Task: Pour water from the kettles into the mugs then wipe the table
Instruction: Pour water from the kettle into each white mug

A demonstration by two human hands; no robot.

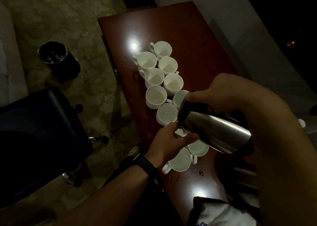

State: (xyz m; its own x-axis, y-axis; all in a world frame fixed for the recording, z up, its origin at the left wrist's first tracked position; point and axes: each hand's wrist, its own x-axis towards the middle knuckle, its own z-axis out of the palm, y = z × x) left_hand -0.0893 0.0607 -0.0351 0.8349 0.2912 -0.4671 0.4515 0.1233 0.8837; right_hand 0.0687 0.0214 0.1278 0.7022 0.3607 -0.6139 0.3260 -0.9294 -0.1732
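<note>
Room: pretty dim, two bright light reflections on the tabletop, so take the small details with a grain of salt.
Table (197, 36): long reddish-brown wood, running away from the camera, with mugs bunched in two rough rows down the middle.
Mugs: all white, packed so the rims touch or nearly touch. The far mug (162, 48) sits at the top of the cluster, the nearest mug (180, 159) is closest to the camera with its handle pointing toward the left edge.
Right hand (223, 95): fingers curled tight around the dark handle of the kettle, thumb lying along the top near the lid.
Kettle (216, 133): steel body, black top and base, tipped well over so the spout end points down at the mugs in the middle of the cluster. Can't make out a stream of water in this light.
Left hand (169, 140): wrapped over a mug right under the spout, fingers loosely bent around its rim, thumb stretched toward the kettle body. The mug itself is mostly hidden.
Wrist: dark watch band (145, 165) on the left arm.
Spills: a few drops (201, 172) on the wood just near the closest mug.
Cloth (223, 213): white, bunched up at the near end of the table, well apart from the mugs.
Floor stuff: dark bin (58, 59) and a black chair (39, 133) off to the left.
</note>
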